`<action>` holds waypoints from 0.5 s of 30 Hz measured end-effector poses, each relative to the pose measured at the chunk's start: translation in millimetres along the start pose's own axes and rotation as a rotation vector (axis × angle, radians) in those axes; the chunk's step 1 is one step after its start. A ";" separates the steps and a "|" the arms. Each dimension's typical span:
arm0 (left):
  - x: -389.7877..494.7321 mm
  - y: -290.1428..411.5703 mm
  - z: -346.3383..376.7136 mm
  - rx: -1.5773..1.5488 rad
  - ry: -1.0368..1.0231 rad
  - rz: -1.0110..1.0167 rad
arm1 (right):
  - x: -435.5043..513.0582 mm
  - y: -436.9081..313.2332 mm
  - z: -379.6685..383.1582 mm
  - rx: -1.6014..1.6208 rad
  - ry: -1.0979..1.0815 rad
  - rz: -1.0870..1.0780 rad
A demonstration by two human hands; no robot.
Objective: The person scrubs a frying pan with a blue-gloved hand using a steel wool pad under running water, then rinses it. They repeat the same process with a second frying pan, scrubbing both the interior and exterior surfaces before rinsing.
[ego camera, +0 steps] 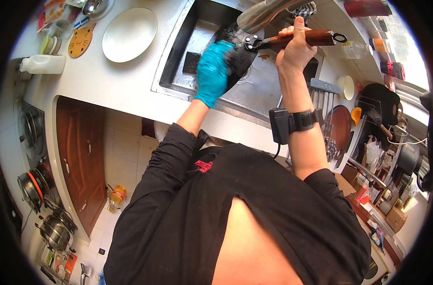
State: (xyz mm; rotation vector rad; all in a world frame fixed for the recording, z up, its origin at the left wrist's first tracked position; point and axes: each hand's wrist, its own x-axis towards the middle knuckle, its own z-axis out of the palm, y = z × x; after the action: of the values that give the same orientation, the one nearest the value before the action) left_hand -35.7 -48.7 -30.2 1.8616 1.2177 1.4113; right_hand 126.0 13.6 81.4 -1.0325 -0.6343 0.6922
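Note:
A black pan [240,66] is tilted over the metal sink [264,80], under the tap [255,17]. My right hand [296,48] is closed around the pan's dark wooden handle [318,37], which has a metal hanging ring at its end. My left hand [215,73], in a wet teal glove, is against the pan's surface and blurred by motion. Whether it holds something is hidden. Water splashes near the pan's rim by the tap.
Left of the sink are a white plate [129,35], a cat-faced wooden board [82,40] and a white plastic bottle [45,64]. On the right stand a grey rack [324,86], a white bowl [345,87] and several jars along the window side.

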 end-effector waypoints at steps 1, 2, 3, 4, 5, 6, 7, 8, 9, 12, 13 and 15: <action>9.4 -2.4 -6.2 -0.135 0.078 -0.262 | 2.8 0.1 0.1 0.003 0.024 0.004; 12.8 2.9 -5.0 -0.143 0.094 -0.262 | 4.6 -0.3 -0.8 0.009 0.034 0.004; 19.0 4.1 -7.6 -0.035 0.003 -0.085 | 7.6 0.0 -1.1 0.016 0.039 0.002; 17.2 13.7 -2.5 0.053 -0.055 0.053 | 8.1 1.2 -1.9 -0.007 0.049 0.000; 15.6 19.7 1.7 0.145 -0.119 0.237 | 8.8 2.1 -3.3 -0.004 0.048 0.006; 9.3 26.5 7.0 0.341 -0.123 0.384 | 9.2 3.2 -4.8 -0.004 0.046 0.014; 0.3 31.8 16.4 0.329 -0.071 0.348 | 10.6 4.1 -6.5 0.007 0.021 0.007; -6.8 27.0 19.7 0.348 -0.092 0.238 | 10.8 4.6 -9.5 -0.001 0.017 0.000; -19.0 21.9 26.3 0.370 -0.084 0.157 | 12.4 4.6 -12.5 -0.010 0.060 0.007; -37.4 -37.9 31.0 -0.395 0.198 -0.344 | 17.0 -0.1 -25.7 -0.013 0.197 -0.008; -42.4 -60.4 35.2 -1.032 0.398 -0.505 | 17.9 -3.2 -30.9 -0.009 0.252 0.021; -57.0 -102.6 30.2 -0.424 0.276 -0.743 | 17.6 -6.8 -38.9 -0.017 0.293 0.042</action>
State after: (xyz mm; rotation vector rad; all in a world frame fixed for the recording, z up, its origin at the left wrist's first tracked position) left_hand -47.1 -46.2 -150.9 0.8119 1.3971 1.3589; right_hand 167.7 3.6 75.5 -1.1400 -0.3652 0.5583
